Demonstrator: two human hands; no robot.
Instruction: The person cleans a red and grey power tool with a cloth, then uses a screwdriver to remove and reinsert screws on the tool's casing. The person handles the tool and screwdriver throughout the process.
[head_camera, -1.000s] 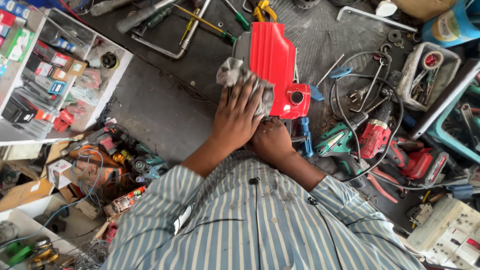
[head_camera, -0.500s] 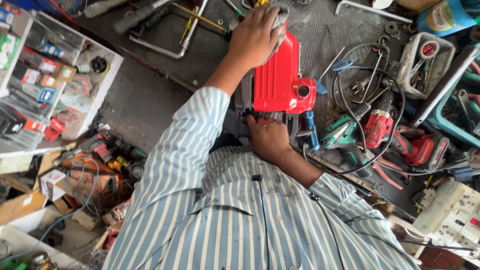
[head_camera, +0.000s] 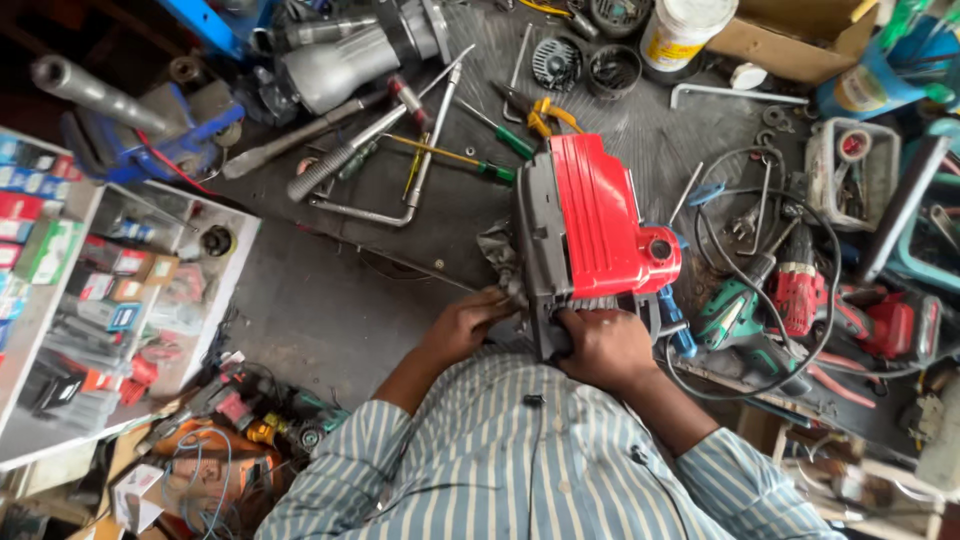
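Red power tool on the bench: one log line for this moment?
left hand: on rag | right hand: gripping red power tool | bench: cluttered

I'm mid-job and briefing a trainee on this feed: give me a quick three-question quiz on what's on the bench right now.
1. True or false: both hands touch the red tool.
2. Which hand holds the grey rag against the tool's side: A) left hand B) right hand C) neither?
3. What lies coiled just right of the tool?

Key:
1. True; they sit at its near end.
2. A.
3. A black cable, looping around a red and black drill.
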